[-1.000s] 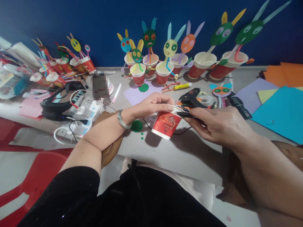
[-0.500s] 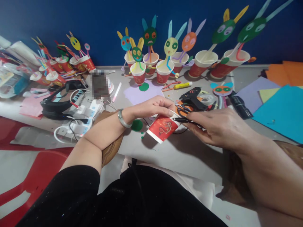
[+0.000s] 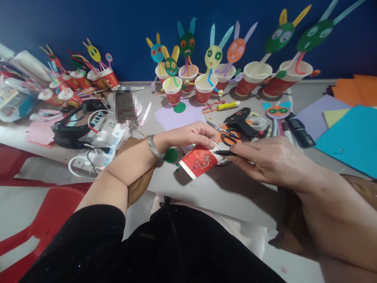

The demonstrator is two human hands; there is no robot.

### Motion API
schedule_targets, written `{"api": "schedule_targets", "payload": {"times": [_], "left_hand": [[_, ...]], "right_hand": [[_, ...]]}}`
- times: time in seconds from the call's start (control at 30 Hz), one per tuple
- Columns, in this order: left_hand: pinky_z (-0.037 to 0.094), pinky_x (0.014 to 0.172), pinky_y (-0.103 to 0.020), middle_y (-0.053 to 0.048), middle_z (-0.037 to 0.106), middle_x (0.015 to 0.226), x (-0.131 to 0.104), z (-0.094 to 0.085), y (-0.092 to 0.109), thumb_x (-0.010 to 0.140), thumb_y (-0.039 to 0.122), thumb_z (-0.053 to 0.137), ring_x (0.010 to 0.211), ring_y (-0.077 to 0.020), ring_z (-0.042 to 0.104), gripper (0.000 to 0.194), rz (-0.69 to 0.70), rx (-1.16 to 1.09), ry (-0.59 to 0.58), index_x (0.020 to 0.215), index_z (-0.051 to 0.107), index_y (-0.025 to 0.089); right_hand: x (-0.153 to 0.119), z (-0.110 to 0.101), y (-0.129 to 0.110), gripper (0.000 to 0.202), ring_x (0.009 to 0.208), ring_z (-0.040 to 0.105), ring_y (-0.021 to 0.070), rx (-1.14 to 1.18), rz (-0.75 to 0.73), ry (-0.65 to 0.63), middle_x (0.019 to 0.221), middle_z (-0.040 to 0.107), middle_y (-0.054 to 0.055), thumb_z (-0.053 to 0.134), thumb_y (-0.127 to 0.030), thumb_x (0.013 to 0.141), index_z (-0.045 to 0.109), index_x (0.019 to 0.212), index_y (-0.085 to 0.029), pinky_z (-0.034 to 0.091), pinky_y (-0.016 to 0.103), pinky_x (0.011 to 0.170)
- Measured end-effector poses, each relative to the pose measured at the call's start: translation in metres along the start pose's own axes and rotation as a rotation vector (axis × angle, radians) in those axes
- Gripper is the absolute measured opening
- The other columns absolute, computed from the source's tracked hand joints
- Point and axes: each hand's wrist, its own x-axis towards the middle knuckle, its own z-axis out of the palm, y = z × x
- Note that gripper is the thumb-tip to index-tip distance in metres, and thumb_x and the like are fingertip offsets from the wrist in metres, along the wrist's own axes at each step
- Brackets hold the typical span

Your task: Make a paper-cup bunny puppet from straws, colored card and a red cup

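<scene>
Left hand [image 3: 203, 135] pinches a red cup [image 3: 200, 162]; right hand [image 3: 265, 158] clamps a black tool [image 3: 224, 153], apparently working on it. Continuing calls for steadiness.

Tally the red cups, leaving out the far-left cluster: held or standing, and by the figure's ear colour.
Held cup in left hand: 1
Standing cups with yellow-eared figures: 3
Standing cups with blue-eared figures: 3
Standing cup with lilac-eared figure: 1
Total: 8
</scene>
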Motion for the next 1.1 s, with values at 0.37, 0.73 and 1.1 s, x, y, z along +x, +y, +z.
{"api": "schedule_targets", "payload": {"times": [0.37,0.73,1.1], "left_hand": [[0.030,0.052,-0.021,0.003,0.049,0.057,0.003,0.001,-0.004,0.075,0.029,0.075,0.055,-0.0071,0.042,0.023,-0.039,-0.014,-0.099,0.061,0.061,0.015],[0.031,0.052,-0.024,0.002,0.049,0.057,0.005,0.001,-0.006,0.075,0.029,0.075,0.054,-0.0084,0.040,0.022,-0.059,0.000,-0.211,0.061,0.064,0.016],[0.030,0.054,-0.024,0.003,0.047,0.059,0.001,0.002,-0.010,0.079,0.030,0.073,0.056,-0.0082,0.039,0.024,-0.091,-0.013,-0.238,0.064,0.062,0.016]], "right_hand": [[0.002,0.001,-0.002,0.034,0.045,0.044,0.0139,0.100,-0.018,-0.065,0.056,0.053,-0.003,0.046,-0.030,0.109,0.059,0.079,-0.023,0.028,0.033,0.051],[-0.001,0.002,-0.002,0.032,0.049,0.039,0.0138,0.324,0.089,-0.223,0.056,0.051,-0.002,0.050,-0.034,0.105,0.056,0.075,-0.025,0.024,0.035,0.055],[0.000,0.003,-0.004,0.035,0.048,0.040,0.0129,0.397,0.054,-0.216,0.054,0.049,-0.002,0.050,-0.032,0.107,0.052,0.073,-0.024,0.023,0.034,0.053]]}}
